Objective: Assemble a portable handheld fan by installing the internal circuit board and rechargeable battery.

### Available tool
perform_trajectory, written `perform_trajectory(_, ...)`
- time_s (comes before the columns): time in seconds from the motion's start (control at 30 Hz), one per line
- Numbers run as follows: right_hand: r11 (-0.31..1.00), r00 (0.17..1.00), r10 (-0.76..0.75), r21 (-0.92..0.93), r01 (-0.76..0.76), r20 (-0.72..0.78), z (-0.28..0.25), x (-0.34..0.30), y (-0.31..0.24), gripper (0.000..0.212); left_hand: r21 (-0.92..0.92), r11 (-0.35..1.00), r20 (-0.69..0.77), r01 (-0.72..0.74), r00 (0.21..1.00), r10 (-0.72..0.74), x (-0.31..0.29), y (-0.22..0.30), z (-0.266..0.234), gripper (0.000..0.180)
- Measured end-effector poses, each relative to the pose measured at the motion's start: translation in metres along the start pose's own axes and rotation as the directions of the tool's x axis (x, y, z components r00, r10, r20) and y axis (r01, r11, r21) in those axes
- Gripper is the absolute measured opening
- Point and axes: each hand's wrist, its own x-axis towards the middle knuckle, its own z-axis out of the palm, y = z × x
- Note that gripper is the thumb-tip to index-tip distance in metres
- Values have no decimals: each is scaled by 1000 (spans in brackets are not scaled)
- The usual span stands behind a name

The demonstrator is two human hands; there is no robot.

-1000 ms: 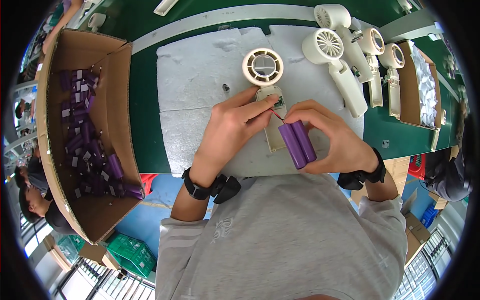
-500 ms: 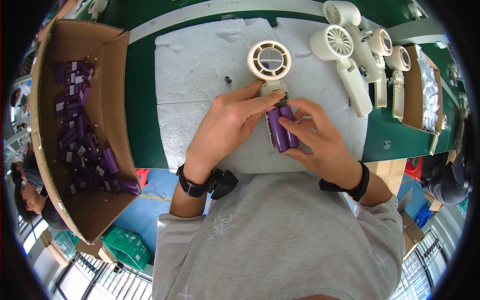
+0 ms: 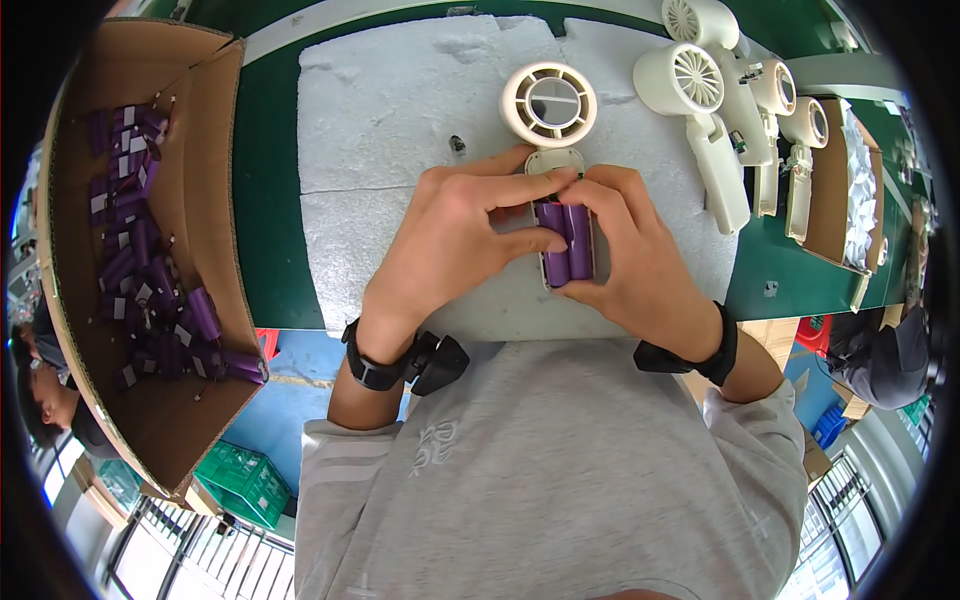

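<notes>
A cream handheld fan (image 3: pixel 548 105) lies on a white foam sheet, its round head away from me and its handle opened up. Two purple cylindrical batteries (image 3: pixel 567 262) sit side by side in the handle shell. Gripping the handle from the left, my left hand (image 3: pixel 450 235) rests its thumb on the left battery and its index finger at the handle's upper part. My right hand (image 3: pixel 640 250) holds the right side, with fingertips at the batteries' upper end and the thumb by their lower end. The fingers mostly cover the small circuit board there.
A cardboard box (image 3: pixel 215 130) of purple batteries stands at the left. Several cream fans (image 3: pixel 715 170) lie at the right, beside a smaller box (image 3: pixel 825 205) of whitish pieces. The foam sheet (image 3: pixel 390 110) covers the green table (image 3: pixel 270 250). People are at both sides.
My left thumb has come down onto the batteries. My right fingers have moved up to their upper end, and the batteries now sit straighter in the handle. The view has shifted slightly.
</notes>
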Motion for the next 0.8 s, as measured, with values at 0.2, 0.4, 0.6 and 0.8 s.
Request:
perform_trajectory(0.2, 985, 986, -153, -68, 158, 71, -7, -1, 7, 66, -71, 997, 20, 23, 1000, -22, 2, 0, -2, 56)
perform_trajectory(0.4, 944, 963, -205, -222, 242, 176, -10, -4, 1, 70, -93, 995, -8, -38, 999, 38, -5, -2, -1, 59)
perform_trajectory(0.6, 919, 987, -152, -359, 161, 54, -11, 30, -5, 60, 66, 997, -187, 34, 982, -21, -7, 1, -2, 59)
perform_trajectory(0.8, 798, 951, -197, -602, 14, -240, -40, 121, -12, 44, 111, 993, -310, -31, 949, 64, -9, -7, -8, 49)
